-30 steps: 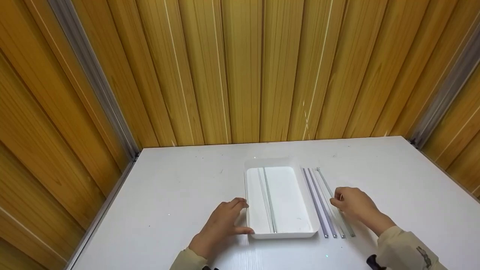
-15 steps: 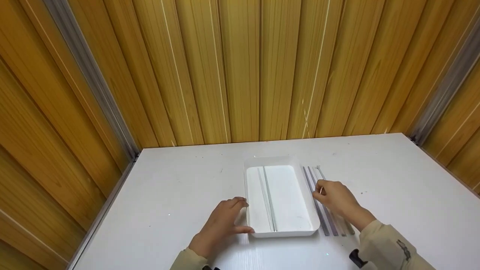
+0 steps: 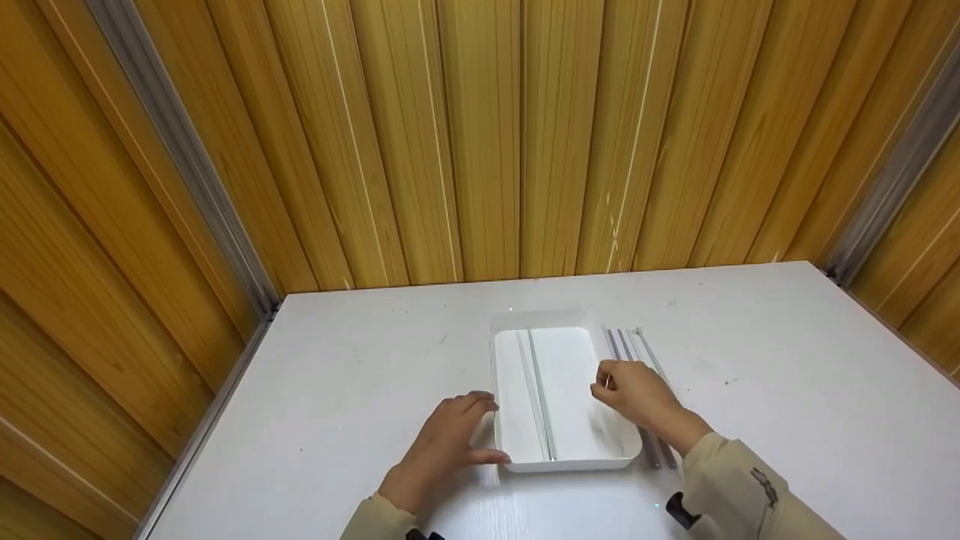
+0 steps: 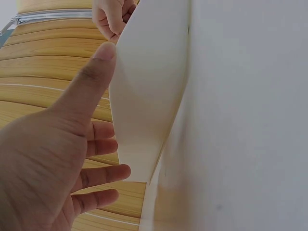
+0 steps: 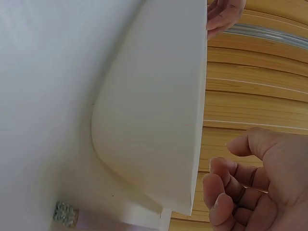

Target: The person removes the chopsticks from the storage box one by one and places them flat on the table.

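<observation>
My left hand (image 3: pixel 448 433) rests against the near-left corner of a shallow white tray (image 3: pixel 570 466). In the left wrist view its thumb (image 4: pixel 89 79) and fingers are fairly straight and touch the tray wall (image 4: pixel 149 86). Two thin rods lie lengthwise inside the tray, a greenish one (image 3: pixel 539 390) and a clear one beside it. Over the tray's right side hovers my right hand (image 3: pixel 637 391), its thumb and index finger close together. The right wrist view shows these fingers (image 5: pixel 221 207) loosely curled, with nothing visible between them.
Several thin rods, among them a purple one (image 3: pixel 613 343) and a greenish one (image 3: pixel 651 352), lie side by side on the white table (image 3: pixel 360 375) right of the tray. My right forearm partly covers them. Wood-patterned panels (image 3: pixel 480 150) stand behind the table.
My right hand has moved left from above the rightmost rods, across the row, to over the tray's right side. The left hand and the tray have stayed put.
</observation>
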The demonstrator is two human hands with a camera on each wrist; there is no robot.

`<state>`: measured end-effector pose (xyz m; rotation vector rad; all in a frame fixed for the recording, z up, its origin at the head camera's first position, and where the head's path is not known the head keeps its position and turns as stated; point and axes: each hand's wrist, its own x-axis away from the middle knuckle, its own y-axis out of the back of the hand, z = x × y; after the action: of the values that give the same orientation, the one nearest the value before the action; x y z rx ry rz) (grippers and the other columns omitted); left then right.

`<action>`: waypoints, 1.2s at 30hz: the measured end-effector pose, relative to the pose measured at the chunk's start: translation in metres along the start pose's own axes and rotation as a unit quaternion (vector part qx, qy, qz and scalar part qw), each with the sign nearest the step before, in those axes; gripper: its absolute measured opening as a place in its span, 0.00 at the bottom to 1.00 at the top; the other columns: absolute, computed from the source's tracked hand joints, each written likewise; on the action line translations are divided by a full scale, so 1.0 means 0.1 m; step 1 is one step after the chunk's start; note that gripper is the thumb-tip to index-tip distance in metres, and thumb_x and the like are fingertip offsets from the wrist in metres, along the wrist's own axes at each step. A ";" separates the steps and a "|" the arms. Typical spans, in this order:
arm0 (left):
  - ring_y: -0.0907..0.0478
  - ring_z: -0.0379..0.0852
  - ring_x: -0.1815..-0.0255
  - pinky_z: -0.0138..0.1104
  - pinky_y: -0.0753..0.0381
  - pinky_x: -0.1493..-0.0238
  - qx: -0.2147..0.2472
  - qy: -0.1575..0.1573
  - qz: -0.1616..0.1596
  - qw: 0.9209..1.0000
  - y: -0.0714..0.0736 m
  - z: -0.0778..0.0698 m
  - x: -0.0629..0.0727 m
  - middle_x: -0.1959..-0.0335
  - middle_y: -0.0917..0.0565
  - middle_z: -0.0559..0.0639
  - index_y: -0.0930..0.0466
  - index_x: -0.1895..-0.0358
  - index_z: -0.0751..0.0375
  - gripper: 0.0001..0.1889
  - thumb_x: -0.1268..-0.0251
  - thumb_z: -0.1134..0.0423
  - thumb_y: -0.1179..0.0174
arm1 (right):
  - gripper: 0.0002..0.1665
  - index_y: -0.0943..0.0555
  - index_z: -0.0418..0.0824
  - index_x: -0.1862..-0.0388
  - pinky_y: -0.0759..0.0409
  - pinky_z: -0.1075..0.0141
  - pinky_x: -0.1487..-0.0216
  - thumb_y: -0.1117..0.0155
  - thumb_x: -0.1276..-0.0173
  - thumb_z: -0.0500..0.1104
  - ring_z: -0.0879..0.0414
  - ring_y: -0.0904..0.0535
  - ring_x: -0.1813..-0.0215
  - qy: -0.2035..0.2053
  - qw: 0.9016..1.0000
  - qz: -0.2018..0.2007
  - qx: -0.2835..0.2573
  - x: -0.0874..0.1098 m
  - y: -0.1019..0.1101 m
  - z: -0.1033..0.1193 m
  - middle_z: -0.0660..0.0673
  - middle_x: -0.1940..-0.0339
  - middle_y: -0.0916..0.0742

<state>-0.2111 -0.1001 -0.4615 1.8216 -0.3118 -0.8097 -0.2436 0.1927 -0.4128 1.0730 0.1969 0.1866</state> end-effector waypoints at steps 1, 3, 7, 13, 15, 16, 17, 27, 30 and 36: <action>0.22 0.48 0.45 0.39 0.21 0.44 -0.001 0.000 0.001 1.000 0.00 0.00 0.00 0.44 0.20 0.50 0.24 0.49 0.58 0.35 0.54 0.34 0.36 | 0.07 0.22 0.41 0.73 0.36 0.71 0.79 0.41 0.37 0.41 0.61 0.34 0.80 0.002 1.000 -0.001 0.001 -0.01 -0.01 0.01 0.52 0.85 0.24; 0.22 0.48 0.45 0.39 0.21 0.45 -0.002 0.001 0.004 1.000 0.01 0.00 -0.01 0.44 0.20 0.50 0.24 0.48 0.58 0.35 0.53 0.34 0.37 | 0.06 0.22 0.41 0.73 0.36 0.71 0.79 0.40 0.37 0.41 0.61 0.33 0.80 0.001 1.000 0.003 0.002 -0.02 -0.03 0.05 0.52 0.84 0.23; 0.21 0.48 0.46 0.40 0.21 0.44 -0.001 0.010 0.012 1.000 0.02 -0.02 -0.01 0.44 0.20 0.50 0.24 0.48 0.58 0.35 0.54 0.34 0.36 | 0.06 0.21 0.41 0.74 0.34 0.70 0.77 0.39 0.39 0.41 0.60 0.31 0.78 -0.002 1.000 0.000 0.015 -0.05 -0.11 0.12 0.51 0.82 0.20; 0.21 0.47 0.48 0.40 0.21 0.44 -0.009 0.016 0.008 1.000 0.01 -0.02 -0.01 0.45 0.20 0.48 0.23 0.49 0.57 0.35 0.56 0.35 0.34 | 0.05 0.21 0.42 0.76 0.34 0.70 0.76 0.40 0.41 0.40 0.60 0.32 0.78 -0.005 1.000 0.000 0.018 -0.09 -0.24 0.20 0.52 0.82 0.20; 0.21 0.47 0.48 0.40 0.21 0.45 -0.012 0.015 0.004 1.000 0.01 -0.02 -0.01 0.45 0.20 0.48 0.23 0.49 0.57 0.35 0.56 0.35 0.34 | 0.05 0.22 0.42 0.76 0.34 0.70 0.76 0.40 0.42 0.40 0.60 0.31 0.77 -0.003 1.000 0.001 0.016 -0.10 -0.28 0.22 0.52 0.82 0.20; 0.21 0.47 0.48 0.40 0.21 0.45 -0.011 0.015 0.003 1.000 0.01 -0.02 -0.01 0.45 0.20 0.48 0.23 0.49 0.57 0.35 0.56 0.35 0.34 | 0.05 0.22 0.42 0.76 0.34 0.69 0.76 0.40 0.42 0.40 0.60 0.31 0.77 -0.001 1.000 0.000 0.017 -0.10 -0.30 0.23 0.52 0.82 0.20; 0.21 0.47 0.48 0.39 0.21 0.45 -0.011 0.014 0.002 1.000 0.01 -0.02 -0.01 0.45 0.20 0.48 0.23 0.49 0.57 0.35 0.56 0.35 0.34 | 0.05 0.22 0.42 0.77 0.33 0.69 0.76 0.40 0.42 0.40 0.60 0.31 0.77 -0.002 1.000 0.002 0.018 -0.10 -0.31 0.24 0.52 0.82 0.19; 0.21 0.47 0.48 0.39 0.20 0.46 0.003 0.016 0.002 1.000 0.01 -0.01 -0.01 0.45 0.20 0.48 0.23 0.49 0.57 0.35 0.56 0.35 0.34 | 0.07 0.23 0.44 0.78 0.31 0.66 0.74 0.39 0.42 0.41 0.59 0.30 0.76 -0.016 0.999 0.023 0.021 -0.12 -0.47 0.37 0.53 0.81 0.20; 0.21 0.48 0.47 0.40 0.20 0.45 0.001 0.018 0.007 1.000 0.01 -0.01 -0.02 0.45 0.20 0.49 0.23 0.49 0.58 0.35 0.56 0.35 0.34 | 0.07 0.24 0.44 0.78 0.30 0.65 0.73 0.39 0.42 0.41 0.58 0.30 0.75 -0.016 0.999 0.026 0.028 -0.13 -0.50 0.40 0.53 0.81 0.20; 0.21 0.47 0.47 0.39 0.20 0.46 -0.003 0.007 0.001 1.000 0.02 -0.01 -0.02 0.45 0.19 0.49 0.23 0.50 0.58 0.35 0.56 0.35 0.34 | 0.09 0.25 0.43 0.79 0.29 0.64 0.73 0.37 0.41 0.42 0.57 0.30 0.75 -0.022 0.999 0.026 0.037 -0.17 -0.54 0.45 0.51 0.80 0.20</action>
<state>-0.2116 -0.0994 -0.4592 1.8207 -0.3009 -0.7954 -0.2460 0.1252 -0.4391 1.1557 0.1362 0.2040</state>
